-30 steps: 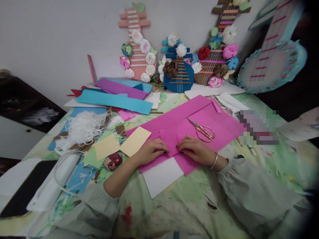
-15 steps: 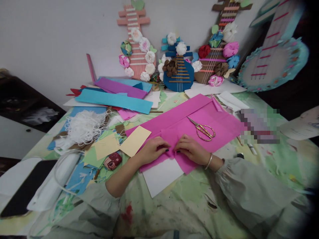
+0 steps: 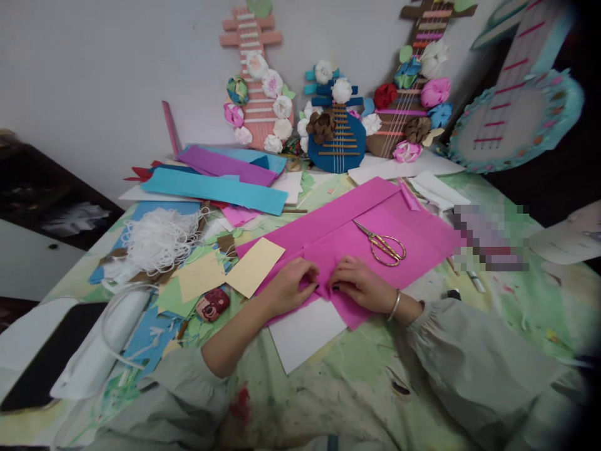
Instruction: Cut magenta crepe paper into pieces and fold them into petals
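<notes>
Between my two hands is a small piece of magenta crepe paper, gathered at its near edge. My left hand pinches its left side with curled fingers, and my right hand grips the right side, thumb and fingers together. Exactly how the fingertips hold it is partly hidden. Beneath lies a larger magenta sheet, with a folded magenta strip along its far side. Gold-handled scissors rest on the sheet, beyond my right hand. A white card sticks out below my hands.
To the left are yellow paper pieces, a dark red small case, a heap of white string and a black phone. Turquoise folded paper lies farther back. Flower-decorated paper instruments, including a blue one, lean against the wall.
My left hand has shifted slightly, its fingers curling a little more at the paper's edge. My right hand stays almost in place.
</notes>
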### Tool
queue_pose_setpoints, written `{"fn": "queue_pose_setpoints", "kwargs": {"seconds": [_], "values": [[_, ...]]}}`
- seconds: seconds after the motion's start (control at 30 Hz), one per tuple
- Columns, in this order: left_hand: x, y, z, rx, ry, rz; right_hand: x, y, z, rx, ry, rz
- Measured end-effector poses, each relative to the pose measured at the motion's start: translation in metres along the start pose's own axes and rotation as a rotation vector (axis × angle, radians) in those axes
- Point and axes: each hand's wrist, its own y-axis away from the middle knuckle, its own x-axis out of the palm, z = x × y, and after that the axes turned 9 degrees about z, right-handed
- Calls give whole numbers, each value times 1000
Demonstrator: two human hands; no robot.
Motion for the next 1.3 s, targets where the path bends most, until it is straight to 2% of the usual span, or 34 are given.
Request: {"fn": "queue_pose_setpoints", "kwargs": {"seconds": [0.13,0.37,0.73,0.9,1.03,1.13,1.3], "values": [[-1,-1,0,3,-5,26,1,-3,3,103,-32,-48],[-3,-3,0,21,-1,50,-3,-12,11,167,-36,-54],[-2,-2,0,62,-51,59,2,-12,13,177,-50,-110],[0,1,0,143,-240,74,5,-11,11,166,-45,-126],[-1,3,-8,203,-520,147,6,-10,10,163,-45,-136],[-1,9,-22,174,-715,239,7,-10,10,162,-46,-143],[9,28,-37,78,-905,250,7,-11,10,148,-53,-136]]}}
